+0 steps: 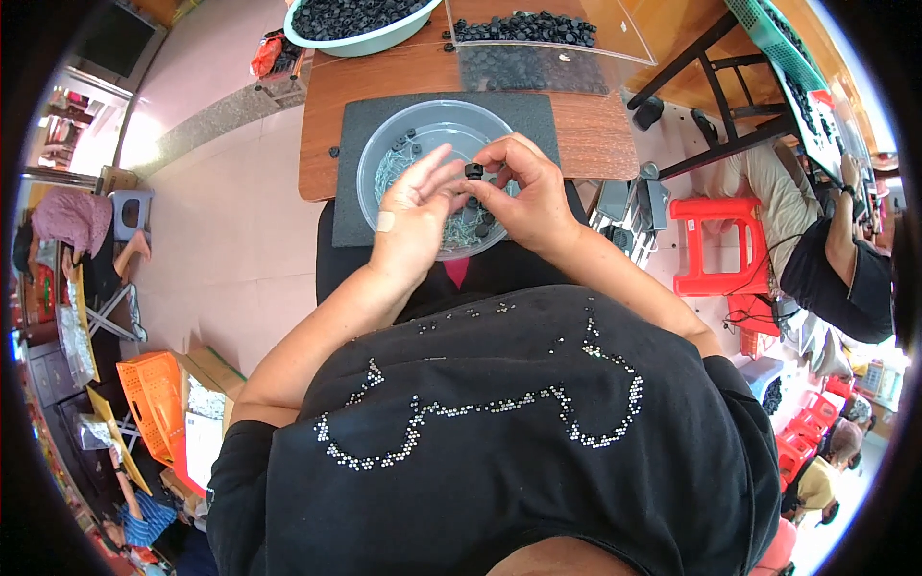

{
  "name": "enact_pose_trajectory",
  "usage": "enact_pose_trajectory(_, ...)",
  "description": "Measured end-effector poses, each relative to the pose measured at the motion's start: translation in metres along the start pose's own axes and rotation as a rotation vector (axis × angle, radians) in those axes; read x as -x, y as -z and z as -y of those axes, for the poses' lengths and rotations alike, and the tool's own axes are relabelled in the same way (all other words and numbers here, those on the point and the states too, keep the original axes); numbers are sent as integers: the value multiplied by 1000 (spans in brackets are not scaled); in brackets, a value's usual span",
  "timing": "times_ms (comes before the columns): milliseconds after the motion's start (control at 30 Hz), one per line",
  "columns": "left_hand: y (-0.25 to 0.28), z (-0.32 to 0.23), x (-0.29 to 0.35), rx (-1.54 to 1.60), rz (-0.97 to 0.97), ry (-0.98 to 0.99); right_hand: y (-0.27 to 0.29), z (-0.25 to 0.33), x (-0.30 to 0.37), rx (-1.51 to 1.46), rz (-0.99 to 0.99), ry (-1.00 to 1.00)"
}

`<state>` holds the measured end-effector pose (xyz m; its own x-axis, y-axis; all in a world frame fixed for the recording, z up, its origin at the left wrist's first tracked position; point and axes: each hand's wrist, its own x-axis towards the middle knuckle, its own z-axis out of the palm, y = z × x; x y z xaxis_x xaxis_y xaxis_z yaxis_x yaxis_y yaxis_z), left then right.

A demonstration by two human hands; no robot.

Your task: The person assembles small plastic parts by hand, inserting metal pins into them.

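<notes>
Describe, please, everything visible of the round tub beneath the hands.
The tub is round, translucent and greyish, plastic-looking, with a pale rim. It sits open side up on the dark grey mat, holding small black pieces and pale strands. The left hand and right hand hide part of it; whether they touch its rim is unclear.

The tub (451,122) stands on a mat (348,216), whose far portion lies on a table (600,139). Strands (386,171) and small parts (483,229) lie in the tub. Beyond the tub, leftward, sits a basin (375,42) of parts; beyond, rightward, a box (615,48) of parts. The left hand (411,209) and right hand (526,197) are over the tub. Right of the tub stands a stool (706,208); left and nearer, a crate (144,394).
</notes>
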<state>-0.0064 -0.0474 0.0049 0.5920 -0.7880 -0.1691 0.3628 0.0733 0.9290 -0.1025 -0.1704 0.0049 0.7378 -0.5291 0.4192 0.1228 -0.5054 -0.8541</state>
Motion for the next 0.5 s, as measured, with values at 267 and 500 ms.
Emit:
enact_pose_trajectory(267, 64, 3, 9, -62, -184, -40, 23, -14, -41, 247, 51, 23)
enact_pose_trajectory(500, 82, 4, 4, -21, -273, 17, 73, -38, -137, 556, -312, 54)
